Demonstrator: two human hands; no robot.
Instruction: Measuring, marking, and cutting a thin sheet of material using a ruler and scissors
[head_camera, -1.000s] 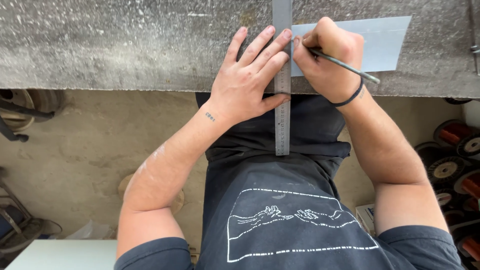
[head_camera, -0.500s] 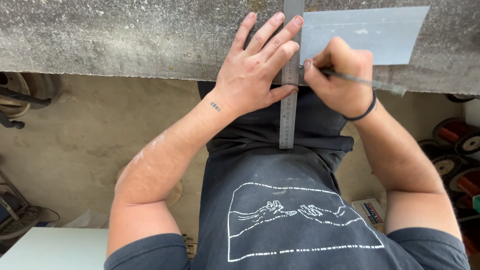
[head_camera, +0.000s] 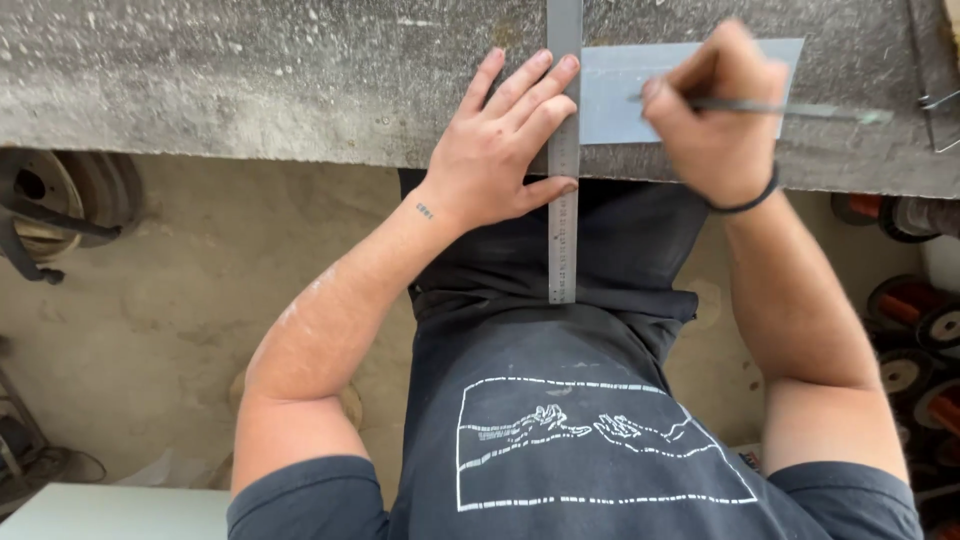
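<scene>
Since the earlier frame, right hand (head_camera: 718, 125) has slid rightward, fingers closed around one thin scriber (head_camera: 790, 108) over one grey sheet (head_camera: 615, 100); left hand (head_camera: 500, 150) lies open, flat, pressing one steel ruler (head_camera: 564, 180).

Ruler (head_camera: 563, 200) on bench (head_camera: 250, 80) edge, sheet (head_camera: 620, 100) right of it, left hand (head_camera: 500, 150) on ruler, spools (head_camera: 910, 320) far right

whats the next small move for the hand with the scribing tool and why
Probably draw the thin tool toward the body along the steel ruler. The left hand presses the ruler flat over the pale sheet's left edge, and the right hand holds the tool on the sheet beside that edge.
</scene>
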